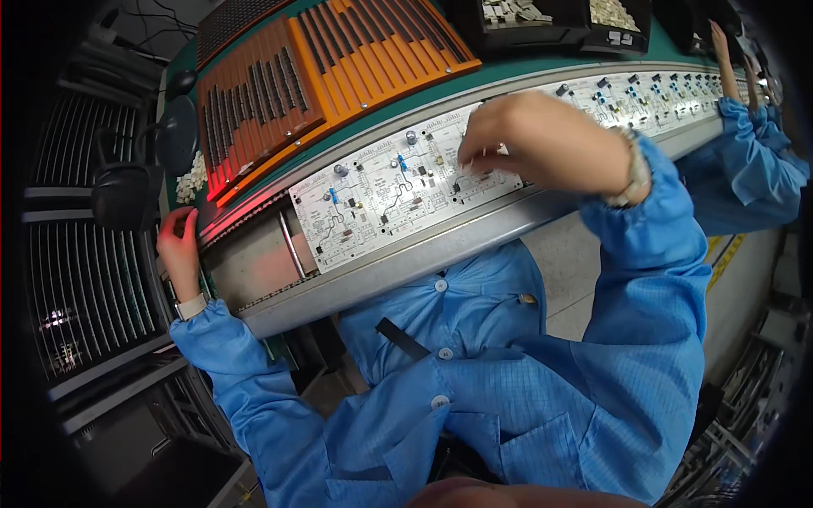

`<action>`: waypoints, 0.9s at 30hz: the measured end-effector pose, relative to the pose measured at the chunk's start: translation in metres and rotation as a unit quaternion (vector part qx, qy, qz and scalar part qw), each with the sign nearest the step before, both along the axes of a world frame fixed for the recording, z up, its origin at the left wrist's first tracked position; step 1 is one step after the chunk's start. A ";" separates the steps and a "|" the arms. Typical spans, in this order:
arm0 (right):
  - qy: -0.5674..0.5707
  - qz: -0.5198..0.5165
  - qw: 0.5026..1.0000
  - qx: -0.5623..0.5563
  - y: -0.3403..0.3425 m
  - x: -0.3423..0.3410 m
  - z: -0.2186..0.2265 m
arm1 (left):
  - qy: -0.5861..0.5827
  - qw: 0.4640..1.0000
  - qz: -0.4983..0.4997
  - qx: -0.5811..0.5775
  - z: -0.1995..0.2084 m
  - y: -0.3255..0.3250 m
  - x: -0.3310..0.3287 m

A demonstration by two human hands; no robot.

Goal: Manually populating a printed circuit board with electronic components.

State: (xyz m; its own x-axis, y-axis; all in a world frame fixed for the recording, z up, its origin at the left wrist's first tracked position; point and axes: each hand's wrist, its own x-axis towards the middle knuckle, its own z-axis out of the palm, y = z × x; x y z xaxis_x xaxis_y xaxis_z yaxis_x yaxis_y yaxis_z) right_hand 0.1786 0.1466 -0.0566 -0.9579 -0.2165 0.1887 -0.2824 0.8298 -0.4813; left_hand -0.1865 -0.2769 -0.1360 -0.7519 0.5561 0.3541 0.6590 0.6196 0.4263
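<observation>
A white circuit board panel fitted with several small parts lies on the conveyor in front of me. My right hand hovers over the right part of the panel, fingers bent downward and blurred. Whether it holds a part is not visible. At the left end of the line, my left hand is by the far rail, its thumb and fingers curled together in red light. Anything small between those fingertips is hidden. Beyond the conveyor slope orange racks and a brown rack, with dark components in their slots.
More populated boards continue along the conveyor to the right, where a co-worker's arm reaches in. Black bins of small pale parts stand at the back. A pile of white pieces lies left of the racks; a slotted black rack stands farther left.
</observation>
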 end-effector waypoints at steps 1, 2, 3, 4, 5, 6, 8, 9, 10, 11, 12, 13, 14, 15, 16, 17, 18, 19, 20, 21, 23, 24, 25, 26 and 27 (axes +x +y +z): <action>-0.028 -0.005 0.999 0.044 -0.007 0.005 -0.007 | -0.004 1.000 -0.005 0.001 0.000 0.001 -0.001; -0.031 -0.008 0.999 0.044 -0.010 0.006 -0.014 | -0.013 1.000 0.007 0.009 -0.001 0.000 -0.002; -0.042 -0.016 0.997 0.055 -0.013 0.008 -0.020 | -0.023 0.999 0.021 0.016 -0.002 -0.001 -0.001; -0.051 -0.024 0.996 0.066 -0.015 0.007 -0.024 | -0.021 0.999 0.042 0.015 -0.001 -0.002 0.001; -0.053 -0.023 0.996 0.065 -0.016 0.007 -0.025 | -0.023 0.999 0.042 0.014 -0.003 -0.005 -0.001; -0.061 -0.025 0.996 0.065 -0.017 0.006 -0.025 | -0.026 0.998 0.040 0.052 -0.007 -0.011 -0.004; -0.068 -0.029 0.995 0.063 -0.018 0.007 -0.027 | -0.019 0.991 0.031 0.128 -0.006 -0.006 -0.001; -0.052 -0.031 0.995 0.079 -0.018 0.007 -0.027 | -0.019 0.991 0.031 0.127 -0.006 -0.004 0.002; -0.038 -0.035 0.994 0.094 -0.018 0.007 -0.027 | -0.009 0.989 0.027 0.146 -0.002 0.002 0.008; -0.039 -0.035 0.994 0.092 -0.019 0.006 -0.027 | 0.001 0.986 0.025 0.164 0.003 0.006 0.016; -0.037 -0.035 0.994 0.101 -0.020 0.006 -0.025 | 0.000 0.986 0.025 0.162 0.009 0.011 0.024; -0.034 -0.034 0.993 0.110 -0.021 0.006 -0.024 | -0.013 0.986 0.028 0.165 0.016 0.015 0.034; -0.036 -0.035 0.993 0.110 -0.021 0.006 -0.025 | -0.028 0.985 0.029 0.168 0.022 0.022 0.044; -0.045 -0.034 0.992 0.111 -0.020 0.005 -0.025 | -0.030 0.985 0.028 0.168 0.028 0.032 0.056; -0.054 -0.032 0.992 0.111 -0.020 0.005 -0.025 | -0.054 0.981 0.013 0.184 0.036 0.043 0.070; -0.055 -0.033 0.992 0.112 -0.020 0.005 -0.026 | -0.079 0.976 -0.004 0.202 0.041 0.054 0.081; -0.052 -0.035 0.991 0.119 -0.020 0.005 -0.027 | -0.080 0.976 -0.005 0.202 0.045 0.063 0.091; -0.048 -0.034 0.990 0.125 -0.020 0.004 -0.026 | -0.102 0.976 -0.019 0.193 0.051 0.071 0.101; -0.048 -0.034 0.990 0.126 -0.021 0.005 -0.026 | -0.125 0.974 -0.036 0.185 0.054 0.079 0.110; -0.048 -0.037 0.989 0.133 -0.021 0.005 -0.027 | -0.125 0.974 -0.036 0.186 0.055 0.088 0.118; -0.047 -0.039 0.988 0.139 -0.022 0.005 -0.026 | -0.183 0.957 -0.109 0.198 0.061 0.105 0.134; -0.062 -0.039 0.987 0.145 -0.021 0.004 -0.025 | -0.201 0.950 -0.129 0.200 0.063 0.113 0.141; -0.076 -0.041 0.985 0.150 -0.021 0.004 -0.025 | -0.202 0.950 -0.131 0.201 0.064 0.123 0.148; -0.076 -0.041 0.985 0.151 -0.020 0.004 -0.026 | -0.246 0.933 -0.155 0.211 0.065 0.131 0.154; -0.073 -0.040 0.984 0.159 -0.020 0.003 -0.028 | -0.289 0.914 -0.179 0.221 0.065 0.140 0.159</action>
State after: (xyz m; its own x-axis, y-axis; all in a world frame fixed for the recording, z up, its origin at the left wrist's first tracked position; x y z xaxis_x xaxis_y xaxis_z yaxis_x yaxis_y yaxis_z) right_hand 0.1818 0.1265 -0.0845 -0.9861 -0.1655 -0.0175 -0.1574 0.9617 -0.2243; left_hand -0.0277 -0.1373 -0.0712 -0.6821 0.7020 0.2049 0.3712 0.0909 0.9241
